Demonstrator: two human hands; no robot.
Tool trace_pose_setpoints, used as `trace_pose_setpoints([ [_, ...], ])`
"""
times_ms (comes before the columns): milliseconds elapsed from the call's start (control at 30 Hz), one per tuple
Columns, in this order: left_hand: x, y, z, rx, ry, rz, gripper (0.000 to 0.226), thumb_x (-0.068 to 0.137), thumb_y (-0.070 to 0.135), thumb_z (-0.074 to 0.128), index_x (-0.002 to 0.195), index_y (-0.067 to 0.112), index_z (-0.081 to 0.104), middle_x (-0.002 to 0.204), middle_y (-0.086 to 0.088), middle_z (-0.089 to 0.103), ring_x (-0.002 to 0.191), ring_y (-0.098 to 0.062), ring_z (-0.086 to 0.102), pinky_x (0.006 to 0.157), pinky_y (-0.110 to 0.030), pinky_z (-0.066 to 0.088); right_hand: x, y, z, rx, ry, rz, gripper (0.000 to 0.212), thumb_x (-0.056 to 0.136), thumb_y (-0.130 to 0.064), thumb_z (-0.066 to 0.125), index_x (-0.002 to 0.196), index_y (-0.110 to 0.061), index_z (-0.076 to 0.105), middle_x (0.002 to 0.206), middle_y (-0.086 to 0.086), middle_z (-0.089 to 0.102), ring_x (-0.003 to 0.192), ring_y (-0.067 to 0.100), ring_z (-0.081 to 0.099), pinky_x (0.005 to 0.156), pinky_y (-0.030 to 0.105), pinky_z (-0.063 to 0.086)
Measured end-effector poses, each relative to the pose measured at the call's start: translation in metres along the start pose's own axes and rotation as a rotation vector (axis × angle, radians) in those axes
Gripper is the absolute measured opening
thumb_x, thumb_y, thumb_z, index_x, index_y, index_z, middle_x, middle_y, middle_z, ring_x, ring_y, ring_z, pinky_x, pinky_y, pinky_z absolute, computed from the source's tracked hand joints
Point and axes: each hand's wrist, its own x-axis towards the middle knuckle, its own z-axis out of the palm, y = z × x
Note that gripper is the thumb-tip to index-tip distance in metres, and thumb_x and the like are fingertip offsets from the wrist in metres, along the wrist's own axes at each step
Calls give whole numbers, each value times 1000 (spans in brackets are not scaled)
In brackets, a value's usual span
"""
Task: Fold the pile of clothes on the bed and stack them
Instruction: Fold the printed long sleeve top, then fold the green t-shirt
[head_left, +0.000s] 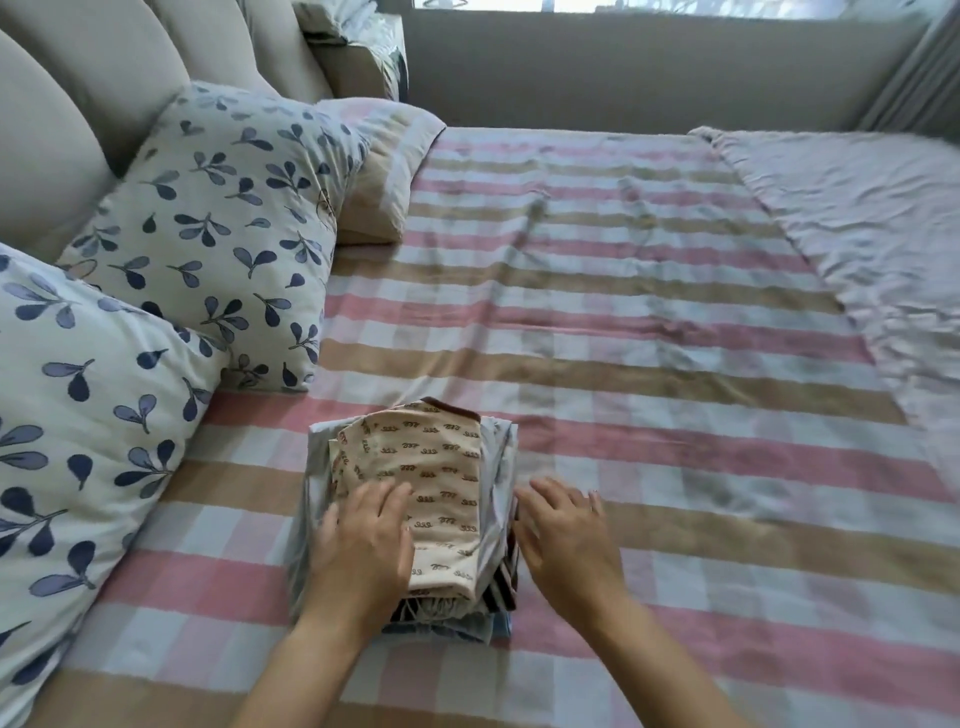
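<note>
On the bed (623, 312), both flat hands (363, 540) steady the folded stack (447, 467).

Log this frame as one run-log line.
stack: folded clothes on checked bedspread | left hand: flat on top beige printed garment | right hand: open, at stack side
</note>
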Motion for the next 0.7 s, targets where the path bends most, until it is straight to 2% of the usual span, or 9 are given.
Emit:
trace_pose_setpoints([
  [67,-22,27,-13,23,-11,92,42,83,15,61,125,13,56,124,-1,58,119,-20,52,100,-41,41,-40,28,-28,-87,-65,58,34,95,-35,40,128,-33,48,134,-13,49,130,11,37,112,42,18],
  [133,-41,63,-24,3,-66,173,36,67,11,77,102,11,69,97,-2,69,90,-22,66,74,-36,54,-83,60,-55,-153,-128,127,34,95,-38,37,126,-34,48,129,-14,51,125,11,40,106,36,23],
  [233,-68,127,-29,16,-141,271,46,32,15,91,74,16,72,66,4,67,54,-12,64,42,-20,47,-144,106,-101,-212,-103,195,31,89,-40,49,118,-33,56,117,-14,59,114,11,51,97,33,35],
  [300,-83,185,-24,24,-182,328,52,18,22,93,67,19,73,58,7,65,42,-7,59,32,-14,37,-187,143,-136,-224,-9,225,31,62,-38,81,89,-31,70,87,-12,68,82,10,66,73,33,52],
  [367,-99,244,-9,0,-202,377,56,12,22,93,65,18,74,56,5,66,35,-8,55,27,-17,33,-227,183,-168,-228,59,269,42,33,-35,92,70,-31,72,66,-15,66,58,7,65,52,26,53],
  [467,-121,352,15,-52,-278,463,62,27,23,94,86,17,75,78,3,73,47,-10,63,35,-20,43,-284,257,-214,-264,71,350,47,27,-33,93,69,-29,73,65,-15,66,56,6,64,50,24,53],
  [500,-126,386,19,-89,-362,429,56,52,29,88,105,21,70,98,7,71,67,-8,67,49,-19,49,-299,278,-227,-263,67,383,46,31,-33,93,73,-29,73,67,-14,67,58,7,65,52,24,53],
  [567,-141,457,48,-127,-339,453,42,92,39,47,134,35,41,132,17,49,111,-4,55,86,-18,44,-333,331,-255,-256,20,455,39,56,-36,84,93,-29,71,84,-13,68,77,8,66,69,26,52],
  [700,-168,584,93,-175,-398,464,39,97,38,34,135,38,36,134,18,44,119,-7,47,93,-21,38,-388,427,-287,-207,4,495,34,85,-40,56,118,-32,57,110,-13,62,106,8,57,91,27,41],
])
